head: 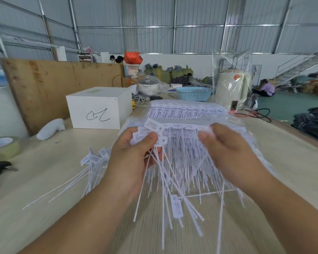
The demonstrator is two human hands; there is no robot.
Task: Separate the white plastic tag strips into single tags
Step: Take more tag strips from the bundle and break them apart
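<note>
Bright, even daylight floods in from the high far wall panels. Shadows stay faint. Wide-angle bending warps the edges. Motion blur smears the near tags (174,173), and the right edge goes soft.

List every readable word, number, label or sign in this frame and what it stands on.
White cardboard box: a black handwritten scrawl, roughly "CL"; uncertain.
White plastic tags gripped by the left hand and right hand: printed lines, too blurred to read.
Loose white tag on the wooden table: print too small to read.
Cream cylindrical appliance: orange sticker, unreadable.
</note>
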